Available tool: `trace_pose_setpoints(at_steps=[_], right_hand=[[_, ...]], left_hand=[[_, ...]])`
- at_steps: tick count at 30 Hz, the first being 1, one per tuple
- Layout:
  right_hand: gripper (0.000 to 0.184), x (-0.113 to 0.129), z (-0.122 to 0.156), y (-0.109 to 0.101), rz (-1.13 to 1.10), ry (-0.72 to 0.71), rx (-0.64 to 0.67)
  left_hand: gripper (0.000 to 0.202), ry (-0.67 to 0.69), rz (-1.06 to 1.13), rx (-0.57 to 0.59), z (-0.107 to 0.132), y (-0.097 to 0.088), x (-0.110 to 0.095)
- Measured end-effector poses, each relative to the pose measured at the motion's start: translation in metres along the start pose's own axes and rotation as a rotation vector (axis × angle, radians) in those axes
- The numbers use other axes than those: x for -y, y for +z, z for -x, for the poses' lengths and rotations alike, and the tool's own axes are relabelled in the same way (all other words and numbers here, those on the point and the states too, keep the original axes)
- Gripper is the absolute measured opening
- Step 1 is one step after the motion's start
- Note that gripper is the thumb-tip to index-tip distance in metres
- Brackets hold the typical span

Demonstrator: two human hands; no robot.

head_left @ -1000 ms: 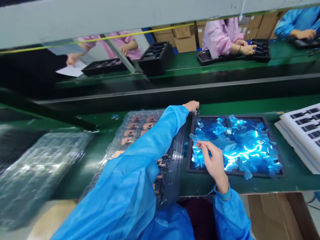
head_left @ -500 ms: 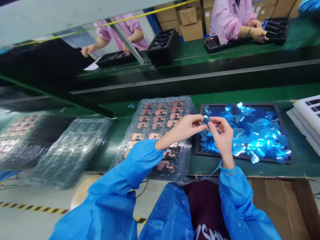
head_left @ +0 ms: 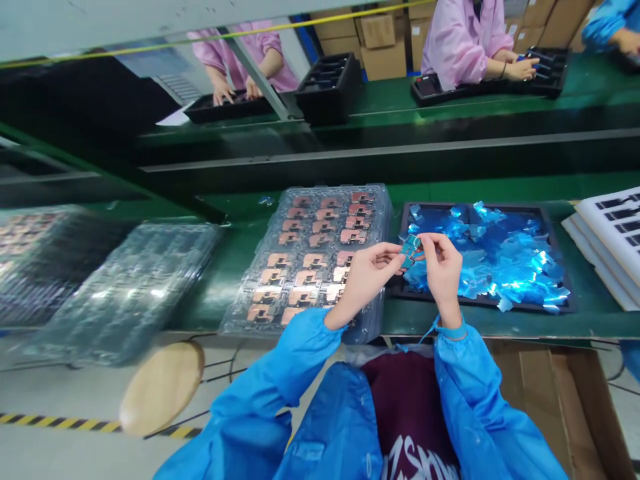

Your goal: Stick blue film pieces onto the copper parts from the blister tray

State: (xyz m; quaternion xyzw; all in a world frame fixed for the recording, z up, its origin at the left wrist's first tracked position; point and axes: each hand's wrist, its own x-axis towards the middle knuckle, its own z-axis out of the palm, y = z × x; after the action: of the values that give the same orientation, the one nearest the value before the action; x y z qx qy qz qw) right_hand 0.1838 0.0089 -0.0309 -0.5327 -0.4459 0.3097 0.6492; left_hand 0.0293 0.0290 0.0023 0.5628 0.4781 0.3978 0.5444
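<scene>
Your left hand (head_left: 367, 280) and right hand (head_left: 443, 270) meet in front of you over the green conveyor bench (head_left: 500, 325). Between them is a small blue-covered part (head_left: 410, 252), held just above the left edge of the black tray (head_left: 450, 205). Your left fingertips (head_left: 393, 261) pinch its left end and your right fingertips (head_left: 431, 243) close on its right end, so both hands are nearly shut on it, with only a narrow gap between thumb and fingers. Exactly how each finger sits on it is too small to tell. The black tray is heaped with shiny blue film scraps (head_left: 500, 260). Just left of it, under your left wrist, lies a clear blister tray (head_left: 373, 200) of copper-coloured parts (head_left: 303, 290). More clear trays (head_left: 120, 293) lie toward the bench's left end, and a stack of white trays (head_left: 607, 233) with black parts sits at its right end. Across the line, a co-worker in a pink gown (head_left: 463, 47) works at a black parts tray (head_left: 547, 70).
</scene>
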Motion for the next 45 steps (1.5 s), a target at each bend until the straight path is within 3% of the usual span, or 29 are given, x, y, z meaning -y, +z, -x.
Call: trace_pose_setpoints(at_steps=[3,6,11,16,21,25,29,35,41,45], right_hand=[[0.021,0.000,0.002,-0.005,0.133,-0.149,0.041],[0.016,-0.003,0.004,-0.007,0.246,-0.280,-0.002],[0.015,-0.007,0.007,-0.003,0.233,-0.311,-0.017],[0.015,-0.007,0.011,-0.001,0.263,-0.332,-0.007],[0.014,-0.011,0.013,0.003,0.422,-0.485,-0.111],[0.014,-0.014,0.014,0.004,0.526,-0.597,-0.072],[0.016,-0.014,0.015,0.005,0.458,-0.603,-0.003],[0.016,-0.011,0.012,0.005,0.430,-0.625,0.009],[0.017,-0.003,0.011,0.002,0.369,-0.710,0.041],[0.020,-0.003,0.016,0.005,0.342,-0.768,0.009]], left_hand=[[0.027,0.017,0.003,0.011,0.000,0.000,0.005],[0.030,0.024,0.030,0.044,-0.001,0.001,0.010],[0.040,-0.015,0.092,0.054,-0.002,0.003,0.014],[0.035,0.038,0.048,0.024,0.001,0.001,0.010],[0.039,0.026,0.099,0.002,-0.001,0.004,0.012],[0.044,-0.021,0.192,-0.014,-0.008,0.003,0.016],[0.045,-0.082,0.329,-0.010,-0.011,-0.002,0.015],[0.032,-0.180,0.575,0.181,-0.013,-0.012,0.007],[0.035,-0.195,0.590,0.161,-0.015,-0.019,0.005],[0.033,-0.164,0.634,0.075,-0.018,-0.021,0.005]])
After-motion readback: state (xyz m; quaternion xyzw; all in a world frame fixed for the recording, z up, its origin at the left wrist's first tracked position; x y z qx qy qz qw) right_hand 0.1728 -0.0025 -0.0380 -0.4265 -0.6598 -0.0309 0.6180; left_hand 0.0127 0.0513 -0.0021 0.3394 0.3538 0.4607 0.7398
